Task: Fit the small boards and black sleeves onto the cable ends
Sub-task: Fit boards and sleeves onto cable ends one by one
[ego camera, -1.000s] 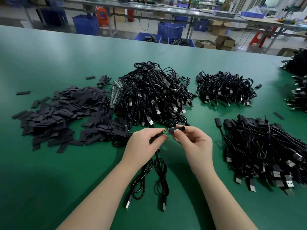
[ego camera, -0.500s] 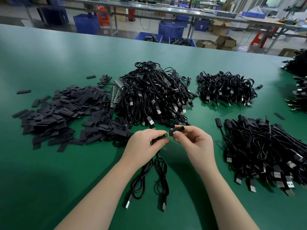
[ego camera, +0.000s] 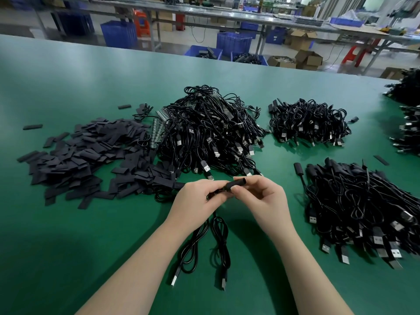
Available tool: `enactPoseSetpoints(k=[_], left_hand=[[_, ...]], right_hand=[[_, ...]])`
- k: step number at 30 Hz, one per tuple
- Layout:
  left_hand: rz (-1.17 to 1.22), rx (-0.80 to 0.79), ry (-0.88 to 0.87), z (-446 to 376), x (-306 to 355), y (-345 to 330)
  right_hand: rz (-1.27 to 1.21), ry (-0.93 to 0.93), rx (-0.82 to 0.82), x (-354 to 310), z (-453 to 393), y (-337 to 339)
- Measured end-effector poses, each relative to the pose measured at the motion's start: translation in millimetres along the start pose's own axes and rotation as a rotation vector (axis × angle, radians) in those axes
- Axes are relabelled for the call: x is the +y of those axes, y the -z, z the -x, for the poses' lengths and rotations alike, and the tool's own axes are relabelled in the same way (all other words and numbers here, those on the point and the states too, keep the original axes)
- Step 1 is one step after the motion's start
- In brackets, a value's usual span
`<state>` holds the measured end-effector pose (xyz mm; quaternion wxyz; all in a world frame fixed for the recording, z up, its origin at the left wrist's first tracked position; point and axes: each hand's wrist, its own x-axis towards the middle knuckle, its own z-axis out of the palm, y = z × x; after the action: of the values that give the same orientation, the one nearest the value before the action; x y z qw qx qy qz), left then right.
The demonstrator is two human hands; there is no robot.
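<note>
Presently a black sleeve [ego camera: 237, 184], held above the green table [ego camera: 68, 246], is pinched by the right hand [ego camera: 261, 201] at the cable end [ego camera: 219, 193] gripped in the left hand [ego camera: 195, 201]. Judged step: sleeving the end; any board there is hidden. Next move calls for aligned pushing. Beyond the table, blue crates [ego camera: 119, 35] stand; one [ego camera: 248, 58] appears to hold cables.

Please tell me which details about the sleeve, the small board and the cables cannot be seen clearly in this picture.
- Small board: head view, almost fully covered by the left hand and the black sleeve.
- How far the sleeve is on: hidden under the right hand fingers.
- Cable ends in the left hand: covered by the palm; only the hanging cables show.
- Pile at the right edge: cut off by the frame.
</note>
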<state>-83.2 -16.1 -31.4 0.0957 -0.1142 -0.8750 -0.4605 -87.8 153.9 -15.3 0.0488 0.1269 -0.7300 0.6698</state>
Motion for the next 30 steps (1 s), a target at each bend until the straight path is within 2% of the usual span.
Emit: enactPoseSetpoints(k=[4, 8, 13, 17, 24, 30], left_hand=[[0.024, 0.002, 0.003, 0, -1, 0], [0.02, -0.017, -0.017, 0, -1, 0], [0.014, -0.035, -0.008, 1, -5, 0], [-0.04, -0.051, -0.047, 1, -7, 1], [-0.04, 0.18, -0.04, -1, -7, 3], [0.024, 0.187, -0.064, 1, -6, -1]], right_hand=[[-0.005, -0.038, -0.054, -2, -1, 3], [0.054, -0.006, -0.034, 0, -1, 2], [-0.016, -0.044, -0.001, 3, -1, 0], [-0.115, -0.151, 0.045, 7, -2, 0], [-0.211, -0.23, 0.092, 9, -2, -1], [-0.202, -0.23, 0.089, 9, -2, -5]])
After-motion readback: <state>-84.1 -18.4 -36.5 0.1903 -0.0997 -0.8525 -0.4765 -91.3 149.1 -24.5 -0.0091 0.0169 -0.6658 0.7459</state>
